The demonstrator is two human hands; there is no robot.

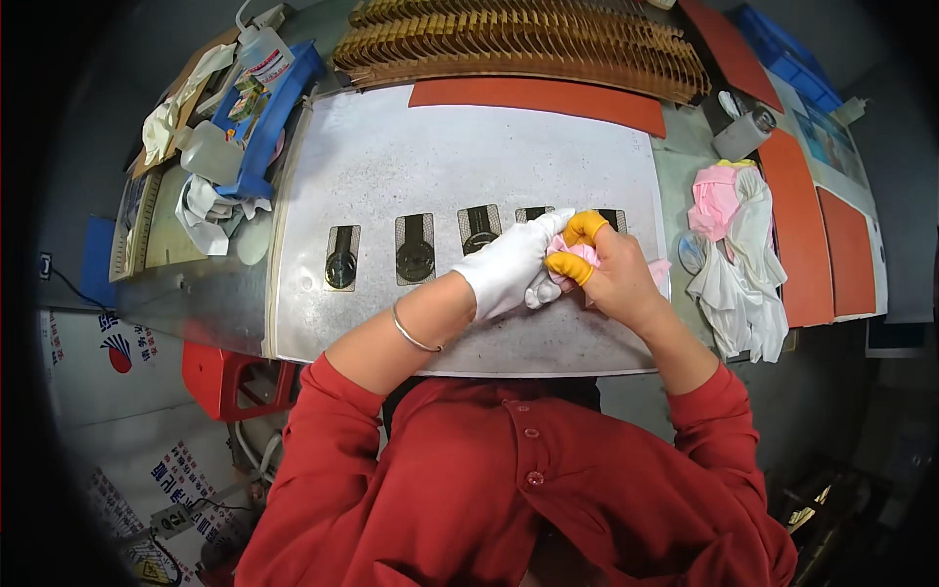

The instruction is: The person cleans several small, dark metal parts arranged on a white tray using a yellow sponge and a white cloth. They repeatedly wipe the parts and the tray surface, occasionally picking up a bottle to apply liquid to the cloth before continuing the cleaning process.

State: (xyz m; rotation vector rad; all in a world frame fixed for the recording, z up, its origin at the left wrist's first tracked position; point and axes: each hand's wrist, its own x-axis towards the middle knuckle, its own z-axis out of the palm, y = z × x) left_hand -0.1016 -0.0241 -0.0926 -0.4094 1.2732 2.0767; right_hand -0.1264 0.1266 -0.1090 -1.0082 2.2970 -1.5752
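Observation:
My left hand [511, 262], in a white glove, is closed, and whatever its fingers grip is hidden by the glove and the cloth. Pressed up against it, my right hand [618, 272] has yellow finger cots on its thumb and forefinger. It pinches a crumpled pink cloth [577, 252], a corner of which sticks out to the right. Under and beside my hands, several small dark rectangular pieces with a black round-ended shape, such as this one [415, 249], lie in a row on the white sheet [411, 147]. My hands partly cover those at the right.
A slotted brown rack [528, 44] stands at the back, behind an orange strip [538, 103]. To the left are a blue tray [264, 147] and a white squeeze bottle [208, 150]. At right lie white gloves [738, 303], a pink cloth and a dispenser bottle [743, 135]. A red stool [220, 382] stands below.

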